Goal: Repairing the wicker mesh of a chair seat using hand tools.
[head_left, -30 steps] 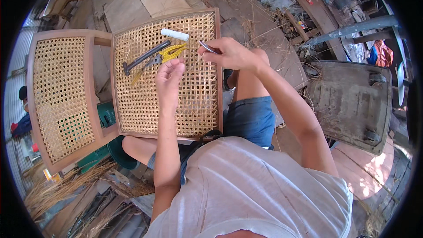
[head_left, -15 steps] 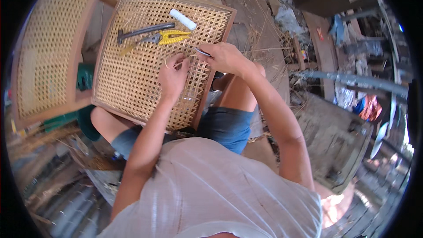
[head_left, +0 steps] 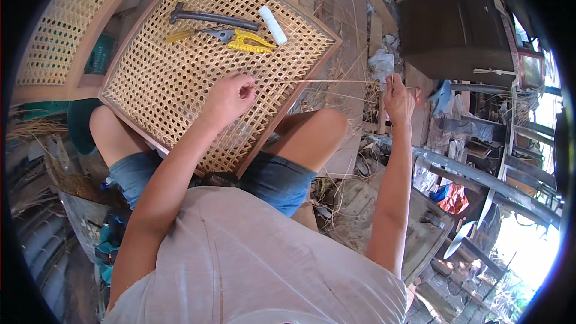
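A woven cane panel in a wooden frame [head_left: 162,72] rests across my lap. On it lie a hammer with a dark handle [head_left: 219,18], yellow-handled snips [head_left: 249,42] and a white cylindrical piece [head_left: 273,25]. My left hand [head_left: 233,97] is closed low over the weave, pinching near a thin cane strand [head_left: 318,81]. That strand runs taut to my right hand [head_left: 397,101], held out beyond the panel's right side with fingers closed on it. Whether anything else is in my right hand is hidden.
Another cane-filled wooden frame [head_left: 78,18] stands at upper left, beside a green container [head_left: 84,122]. A dark cabinet [head_left: 456,24], metal bars, planks and scraps crowd the right. A worn plastic slab [head_left: 420,228] lies by my right arm. Loose cane strands litter the wooden floor [head_left: 336,18].
My right hand has moved from over the panel out to the right, drawing the strand out. The silver object it held no longer shows. The view has turned rightward.
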Demonstrator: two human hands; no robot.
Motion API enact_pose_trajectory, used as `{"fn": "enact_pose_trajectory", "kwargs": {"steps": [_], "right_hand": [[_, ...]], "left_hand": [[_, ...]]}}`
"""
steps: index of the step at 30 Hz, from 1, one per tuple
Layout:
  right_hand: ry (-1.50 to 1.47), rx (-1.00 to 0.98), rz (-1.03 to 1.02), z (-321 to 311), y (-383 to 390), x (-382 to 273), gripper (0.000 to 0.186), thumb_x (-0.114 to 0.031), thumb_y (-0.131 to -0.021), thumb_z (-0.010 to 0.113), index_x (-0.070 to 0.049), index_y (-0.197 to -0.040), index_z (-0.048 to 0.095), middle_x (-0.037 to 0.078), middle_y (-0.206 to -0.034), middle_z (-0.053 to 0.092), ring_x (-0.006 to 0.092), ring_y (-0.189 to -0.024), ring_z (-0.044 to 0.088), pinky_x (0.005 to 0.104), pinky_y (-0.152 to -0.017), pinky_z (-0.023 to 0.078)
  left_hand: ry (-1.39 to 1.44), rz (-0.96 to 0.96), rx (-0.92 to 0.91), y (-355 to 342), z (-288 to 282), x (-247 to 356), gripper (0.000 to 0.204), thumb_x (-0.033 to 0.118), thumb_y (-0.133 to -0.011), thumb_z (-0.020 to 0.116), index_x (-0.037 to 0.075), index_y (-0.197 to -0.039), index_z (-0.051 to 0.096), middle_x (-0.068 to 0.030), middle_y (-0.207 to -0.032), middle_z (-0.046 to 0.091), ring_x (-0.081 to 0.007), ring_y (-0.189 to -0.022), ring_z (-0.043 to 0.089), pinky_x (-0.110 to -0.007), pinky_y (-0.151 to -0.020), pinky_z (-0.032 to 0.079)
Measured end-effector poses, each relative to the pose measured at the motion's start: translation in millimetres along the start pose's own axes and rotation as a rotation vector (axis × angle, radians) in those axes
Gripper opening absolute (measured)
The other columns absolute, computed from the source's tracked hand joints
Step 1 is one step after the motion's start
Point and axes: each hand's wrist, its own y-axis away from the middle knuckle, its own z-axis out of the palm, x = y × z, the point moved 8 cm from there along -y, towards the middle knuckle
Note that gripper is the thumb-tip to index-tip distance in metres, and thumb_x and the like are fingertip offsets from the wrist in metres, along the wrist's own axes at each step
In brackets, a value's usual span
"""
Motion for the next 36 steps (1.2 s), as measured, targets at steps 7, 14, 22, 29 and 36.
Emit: {"fn": "enact_pose_trajectory", "kwargs": {"steps": [7, 14, 22, 29, 36], "right_hand": [[-0.332, 0.351, 0.035, -119.9, 13.7, -41.1, 0.017, -0.028, -0.107, 0.057, -0.014, -0.112, 0.063, 0.013, -0.083, 0.071, 0.0333, -0.072, 0.070, 0.0484, -0.061, 0.051], [-1.058, 0.131, 0.303, -169.1, 38.4, -141.8, 0.026, -0.023, -0.104, 0.065, -0.005, -0.122, 0.067, 0.008, -0.102, 0.071, 0.0145, -0.077, 0.069, 0.0277, -0.054, 0.052], [-0.625, -0.448, -0.154, 4.5, 103.1, -303.0, 0.069, -0.029, -0.097, 0.067, -0.008, -0.156, 0.039, 0.026, -0.096, 0.074, 0.0432, -0.091, 0.073, 0.0528, -0.082, 0.056], [-0.294, -0.366, -0.075, -11.0, 72.1, -237.1, 0.026, -0.025, -0.096, 0.063, -0.004, -0.112, 0.059, 0.022, -0.083, 0.073, 0.0442, -0.082, 0.072, 0.0538, -0.075, 0.057], [-0.114, -0.435, -0.181, 3.9, 40.7, -251.5, 0.015, -0.015, -0.091, 0.062, -0.003, -0.091, 0.072, 0.021, -0.087, 0.075, 0.0390, -0.085, 0.075, 0.0488, -0.074, 0.060]], "left_hand": [[0.041, 0.252, 0.104, -24.6, 5.7, 43.6, 0.025, 0.020, -0.100, 0.066, 0.004, -0.118, 0.071, -0.0139, -0.101, 0.070, -0.0204, -0.093, 0.068, -0.035, -0.086, 0.054], [0.866, 0.160, -0.043, -75.8, -33.5, 125.5, 0.028, 0.031, -0.105, 0.060, 0.007, -0.099, 0.074, 0.0031, -0.089, 0.064, -0.0077, -0.074, 0.052, -0.027, -0.067, 0.043], [0.712, 0.330, 0.095, -76.2, -138.9, 140.3, 0.025, 0.030, -0.100, 0.068, 0.008, -0.106, 0.077, 0.0001, -0.094, 0.074, -0.0106, -0.084, 0.066, -0.030, -0.072, 0.050], [-0.175, -0.007, -0.219, -67.7, -15.0, 45.2, 0.021, 0.035, -0.093, 0.070, 0.018, -0.096, 0.082, -0.0128, -0.087, 0.077, -0.0321, -0.079, 0.074, -0.044, -0.071, 0.058], [-0.243, -0.063, -0.236, -66.8, -5.1, 28.9, 0.019, 0.031, -0.086, 0.073, 0.015, -0.091, 0.082, -0.0141, -0.083, 0.076, -0.0332, -0.080, 0.074, -0.045, -0.072, 0.059]]}}
